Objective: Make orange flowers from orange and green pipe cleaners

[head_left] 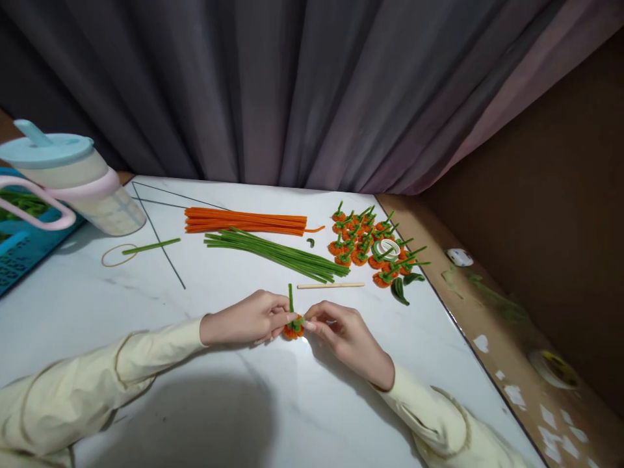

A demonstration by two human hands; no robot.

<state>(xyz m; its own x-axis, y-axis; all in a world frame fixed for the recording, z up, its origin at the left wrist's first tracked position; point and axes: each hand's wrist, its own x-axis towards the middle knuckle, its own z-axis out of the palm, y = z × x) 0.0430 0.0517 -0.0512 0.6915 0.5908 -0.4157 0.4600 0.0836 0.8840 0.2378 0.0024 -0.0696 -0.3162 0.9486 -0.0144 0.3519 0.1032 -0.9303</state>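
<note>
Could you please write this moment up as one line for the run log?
left hand: pinches orange flower | right hand: pinches same flower | green stem: upright | behind: green stems, orange stems, wooden stick, finished flowers

head view, looking down, near table [146,312]

A big white marble-look table top [146,305] fills the lower part of the view, and it shines a little under soft light. Behind it hangs a long grey curtain with deep folds [273,91]. On the right stands a plain brown wall [560,214]. A tan ledge with white specks [517,364] runs beside the table.
</note>
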